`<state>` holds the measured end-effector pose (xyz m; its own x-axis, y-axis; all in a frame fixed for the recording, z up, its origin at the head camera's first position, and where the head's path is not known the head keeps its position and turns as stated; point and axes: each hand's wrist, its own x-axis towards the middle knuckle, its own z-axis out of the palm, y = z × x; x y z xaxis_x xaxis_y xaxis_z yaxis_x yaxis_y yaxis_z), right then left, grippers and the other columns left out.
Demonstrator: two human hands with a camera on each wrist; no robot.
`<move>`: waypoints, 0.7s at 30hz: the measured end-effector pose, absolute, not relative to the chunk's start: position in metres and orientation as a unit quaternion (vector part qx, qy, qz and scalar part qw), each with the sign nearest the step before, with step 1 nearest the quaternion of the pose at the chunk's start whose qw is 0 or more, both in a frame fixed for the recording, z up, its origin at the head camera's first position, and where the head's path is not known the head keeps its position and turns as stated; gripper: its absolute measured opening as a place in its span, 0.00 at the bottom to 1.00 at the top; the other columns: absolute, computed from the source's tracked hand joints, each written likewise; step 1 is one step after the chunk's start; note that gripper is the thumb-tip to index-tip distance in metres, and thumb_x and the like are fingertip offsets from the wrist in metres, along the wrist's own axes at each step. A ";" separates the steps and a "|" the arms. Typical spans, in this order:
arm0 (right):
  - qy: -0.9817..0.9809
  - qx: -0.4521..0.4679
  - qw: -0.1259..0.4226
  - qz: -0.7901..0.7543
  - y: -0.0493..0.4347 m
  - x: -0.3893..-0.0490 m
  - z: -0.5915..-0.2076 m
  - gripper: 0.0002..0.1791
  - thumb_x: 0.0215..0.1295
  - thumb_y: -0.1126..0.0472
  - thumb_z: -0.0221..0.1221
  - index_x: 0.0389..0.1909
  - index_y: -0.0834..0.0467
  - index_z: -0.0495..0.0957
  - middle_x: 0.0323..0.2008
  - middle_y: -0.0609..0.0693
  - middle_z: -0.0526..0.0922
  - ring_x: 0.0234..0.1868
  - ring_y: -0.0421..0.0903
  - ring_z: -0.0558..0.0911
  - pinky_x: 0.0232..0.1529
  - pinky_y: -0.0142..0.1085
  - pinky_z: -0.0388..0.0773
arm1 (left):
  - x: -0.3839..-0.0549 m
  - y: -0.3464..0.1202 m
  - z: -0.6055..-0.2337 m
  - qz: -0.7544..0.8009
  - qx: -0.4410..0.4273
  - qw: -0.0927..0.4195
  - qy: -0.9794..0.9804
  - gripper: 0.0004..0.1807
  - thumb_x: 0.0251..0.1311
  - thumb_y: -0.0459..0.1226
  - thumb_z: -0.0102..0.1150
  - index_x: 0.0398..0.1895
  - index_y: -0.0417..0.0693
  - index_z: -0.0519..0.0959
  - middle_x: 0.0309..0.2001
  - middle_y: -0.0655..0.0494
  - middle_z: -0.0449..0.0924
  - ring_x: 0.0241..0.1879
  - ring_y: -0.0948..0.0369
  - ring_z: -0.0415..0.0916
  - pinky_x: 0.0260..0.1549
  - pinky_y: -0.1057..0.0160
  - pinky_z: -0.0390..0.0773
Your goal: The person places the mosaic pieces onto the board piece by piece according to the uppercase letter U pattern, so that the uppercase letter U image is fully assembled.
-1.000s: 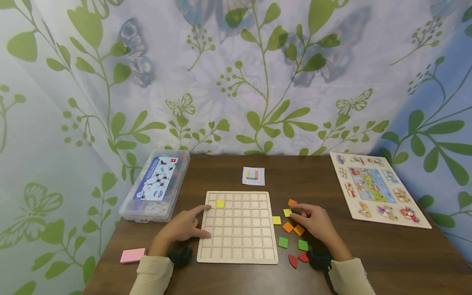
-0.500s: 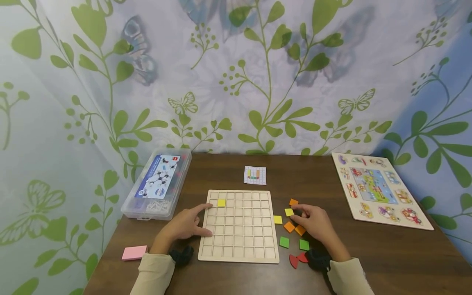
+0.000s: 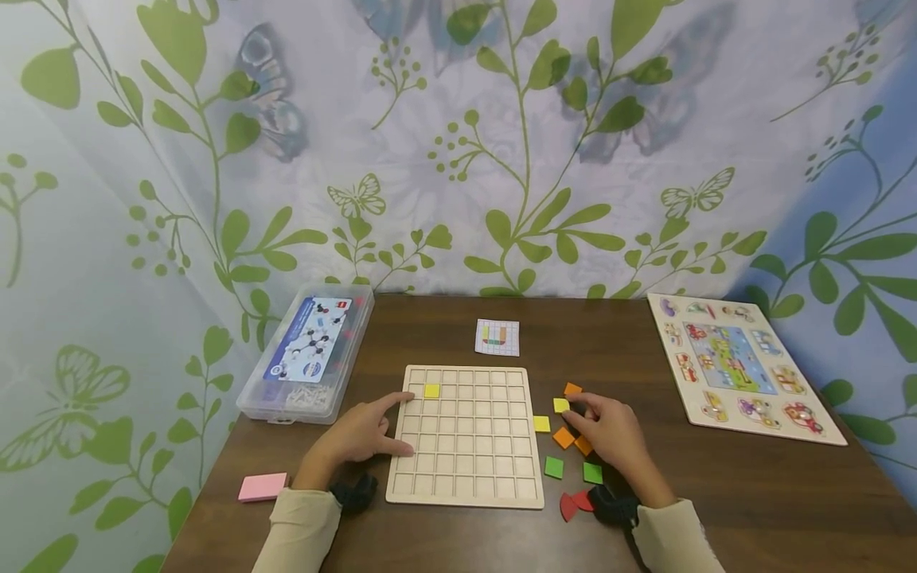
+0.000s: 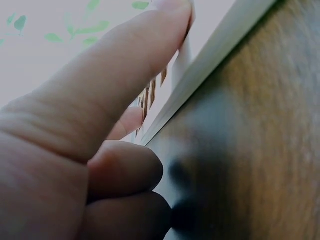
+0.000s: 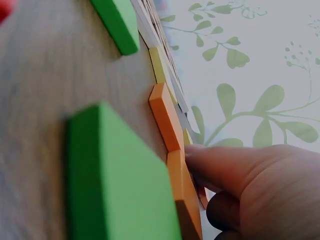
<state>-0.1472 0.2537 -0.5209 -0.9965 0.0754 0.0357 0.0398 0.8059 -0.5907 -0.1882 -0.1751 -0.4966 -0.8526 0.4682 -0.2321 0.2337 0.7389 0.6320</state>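
A pale wooden grid board (image 3: pixel 466 438) lies on the table with one yellow tile in an upper-left cell. My left hand (image 3: pixel 358 430) rests at its left edge, thumb and index finger spread and touching the rim; the left wrist view shows the other fingers curled beside the board. Right of the board, my right hand (image 3: pixel 609 426) pinches a small yellow square tile (image 3: pixel 561 406) between thumb and index finger, at table level. Near that hand lie another yellow tile (image 3: pixel 541 424), orange tiles (image 3: pixel 563 438), green tiles (image 5: pixel 125 185) and red curved pieces (image 3: pixel 568 507).
Behind the board lies a small card (image 3: pixel 497 337) with a coloured grid pattern. A clear plastic case (image 3: pixel 308 354) stands at the back left, a pink block (image 3: pixel 263 487) at the front left. A wooden picture puzzle (image 3: pixel 745 370) lies at the right. A patterned curtain (image 3: pixel 458 159) hangs behind.
The head view has shifted slightly. Both hands, the board and the tiles keep nearly the same places relative to each other.
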 end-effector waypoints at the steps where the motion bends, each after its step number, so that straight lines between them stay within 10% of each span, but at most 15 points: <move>1: -0.950 -0.032 0.032 0.308 0.253 -0.147 -0.521 0.21 0.65 0.49 0.69 0.55 0.55 0.85 0.17 0.45 0.67 0.17 0.45 0.68 0.21 0.35 0.60 | -0.188 -0.175 -0.496 0.306 0.191 0.192 0.913 0.49 0.51 0.55 0.77 0.76 0.59 0.65 0.16 0.63 0.62 0.17 0.64 0.54 0.20 0.62 0.57; 21: -0.944 -0.029 0.046 0.324 0.254 -0.146 -0.517 0.20 0.66 0.52 0.69 0.53 0.59 0.85 0.17 0.46 0.65 0.19 0.46 0.67 0.21 0.34 0.60 | -0.187 -0.176 -0.495 0.312 0.199 0.189 0.909 0.49 0.52 0.55 0.76 0.77 0.57 0.65 0.15 0.63 0.60 0.16 0.64 0.53 0.20 0.63 0.57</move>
